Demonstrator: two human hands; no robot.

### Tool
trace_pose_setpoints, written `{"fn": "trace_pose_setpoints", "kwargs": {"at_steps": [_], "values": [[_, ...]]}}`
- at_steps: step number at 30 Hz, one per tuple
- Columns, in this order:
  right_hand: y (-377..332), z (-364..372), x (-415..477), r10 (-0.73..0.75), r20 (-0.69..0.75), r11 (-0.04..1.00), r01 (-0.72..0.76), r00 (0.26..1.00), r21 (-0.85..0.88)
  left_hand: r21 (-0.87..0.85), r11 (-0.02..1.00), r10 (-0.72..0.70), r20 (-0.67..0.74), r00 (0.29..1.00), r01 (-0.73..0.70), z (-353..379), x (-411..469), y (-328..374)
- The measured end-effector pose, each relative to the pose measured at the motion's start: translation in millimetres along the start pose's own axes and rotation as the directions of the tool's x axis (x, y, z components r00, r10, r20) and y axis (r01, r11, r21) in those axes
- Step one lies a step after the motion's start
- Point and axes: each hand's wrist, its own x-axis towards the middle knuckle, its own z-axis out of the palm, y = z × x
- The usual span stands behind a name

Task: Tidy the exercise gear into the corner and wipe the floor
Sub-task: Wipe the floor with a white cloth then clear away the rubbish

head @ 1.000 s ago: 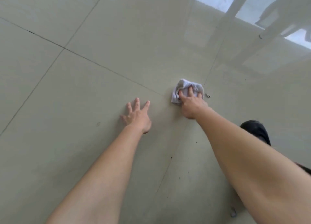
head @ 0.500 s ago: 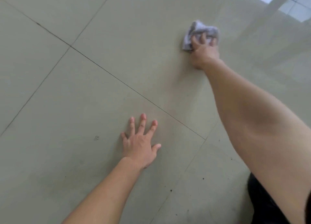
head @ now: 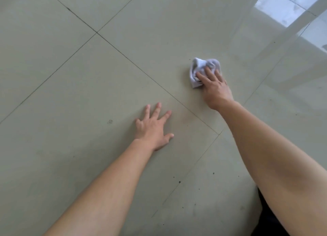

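Observation:
A crumpled white-grey cloth lies on the pale tiled floor, right of centre. My right hand lies on top of it, fingers stretched over the bunched fabric and pressing it to the tile; the thumb is hidden. My left hand is planted flat on the floor nearer to me, fingers spread, holding nothing, about a hand's length from the cloth. No exercise gear is in view.
Dark grout lines cross the floor diagonally and meet at a joint. Small dark specks dot the tile near me. A bright window reflection shines at top right. Dark clothing shows at the bottom right.
My right hand pushed the cloth away across the tile, then drew it back toward me. The left hand stayed planted on the floor.

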Motion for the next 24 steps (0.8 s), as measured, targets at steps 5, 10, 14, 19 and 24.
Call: {"fn": "trace_pose_setpoints", "kwargs": {"at_steps": [5,10,14,19,24], "values": [[-46.7,39.4,-50.8,0.117,-0.037,0.992,-0.118,0.992,-0.038,-0.186,0.982,-0.049,-0.335,0.941,-0.015,25.3,-26.0,-48.6],[-159.6,95.1,-109.1,-0.287,0.048,0.958,0.288,0.957,-0.017,-0.196,0.947,-0.320,-0.470,0.822,0.257,50.3,-67.8,-138.8],[-197.1,101.6,-77.4,-0.551,0.157,0.821,0.566,0.820,-0.073,-0.330,0.843,-0.536,-0.433,0.725,0.426,57.2,-91.0,-180.0],[-146.4,64.8,15.6,-0.484,0.044,0.867,0.486,0.874,-0.109,-0.396,0.802,-0.579,-0.330,0.746,0.447,67.5,-93.1,-198.1],[-90.9,21.3,59.1,0.313,-0.074,0.949,-0.315,0.947,-0.025,-0.333,0.827,-0.536,-0.222,0.814,0.454,76.9,-92.3,-202.4]]}}
